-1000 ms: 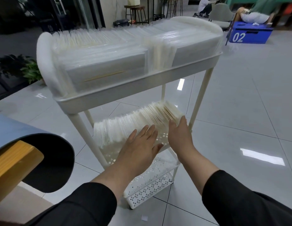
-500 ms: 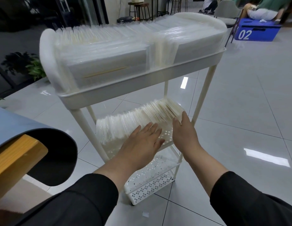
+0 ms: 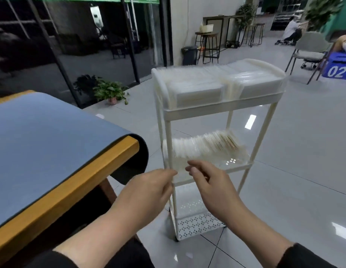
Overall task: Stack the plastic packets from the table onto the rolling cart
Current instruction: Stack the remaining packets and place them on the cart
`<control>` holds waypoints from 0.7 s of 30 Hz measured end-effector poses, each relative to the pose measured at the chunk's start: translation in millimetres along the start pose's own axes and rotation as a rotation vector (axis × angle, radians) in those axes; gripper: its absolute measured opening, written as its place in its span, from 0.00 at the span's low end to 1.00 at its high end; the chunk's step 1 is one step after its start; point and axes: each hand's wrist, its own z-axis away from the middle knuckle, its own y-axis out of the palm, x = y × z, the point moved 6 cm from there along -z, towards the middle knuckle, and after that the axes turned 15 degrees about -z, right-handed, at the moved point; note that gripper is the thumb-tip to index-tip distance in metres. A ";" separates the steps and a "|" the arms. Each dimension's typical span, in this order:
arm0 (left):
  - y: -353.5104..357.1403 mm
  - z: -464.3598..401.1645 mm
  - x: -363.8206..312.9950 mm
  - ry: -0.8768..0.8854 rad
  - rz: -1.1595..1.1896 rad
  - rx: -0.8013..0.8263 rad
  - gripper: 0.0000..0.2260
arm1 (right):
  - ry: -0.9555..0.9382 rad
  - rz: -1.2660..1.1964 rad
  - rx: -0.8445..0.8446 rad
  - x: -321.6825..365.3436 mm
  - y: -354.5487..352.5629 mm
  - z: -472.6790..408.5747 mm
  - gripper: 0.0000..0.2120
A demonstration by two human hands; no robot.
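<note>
A white three-tier rolling cart (image 3: 216, 110) stands on the floor ahead of me. Clear plastic packets (image 3: 195, 91) fill its top tray in rows. More packets (image 3: 205, 146) stand on edge on the middle shelf. The bottom perforated basket (image 3: 197, 225) looks empty. My left hand (image 3: 147, 194) and my right hand (image 3: 210, 184) hover in front of the middle shelf, off the packets, fingers loosely curled and holding nothing. The table (image 3: 42, 144) with its blue mat lies to my left; no packets show on it.
The table's wooden edge (image 3: 75, 190) and the mat's drooping corner come close to the cart's left legs. A potted plant (image 3: 108, 91) sits by dark glass doors. Stools, a chair (image 3: 311, 51), a blue "02" box (image 3: 338, 70) and people are far back. Tiled floor surrounds the cart.
Both hands have drawn back from the middle-shelf packets they were pressing. My view has pulled away and lifted, so the whole cart and the table top now show.
</note>
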 end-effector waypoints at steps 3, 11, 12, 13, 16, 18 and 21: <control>-58.5 61.7 38.0 -0.081 -0.019 -0.199 0.14 | -0.166 -0.038 0.154 69.7 44.7 26.3 0.11; -207.2 282.1 208.9 -0.644 -0.271 -0.405 0.20 | -0.495 -0.028 0.622 264.4 270.8 99.5 0.11; -220.4 318.2 231.2 -0.724 -0.301 -0.403 0.20 | -0.527 -0.014 0.680 283.7 308.7 112.3 0.11; -231.3 353.4 252.4 -0.796 -0.320 -0.393 0.19 | -0.559 0.008 0.734 301.0 346.1 125.0 0.10; -248.4 454.0 308.8 -1.010 -0.326 -0.337 0.17 | -0.622 0.112 0.883 335.2 453.6 155.4 0.14; -252.1 513.1 337.0 -1.141 -0.316 -0.315 0.17 | -0.685 0.206 0.961 348.5 513.3 170.8 0.19; -259.5 579.1 377.3 -1.289 -0.310 -0.305 0.17 | -0.726 0.316 1.067 358.9 584.8 189.1 0.23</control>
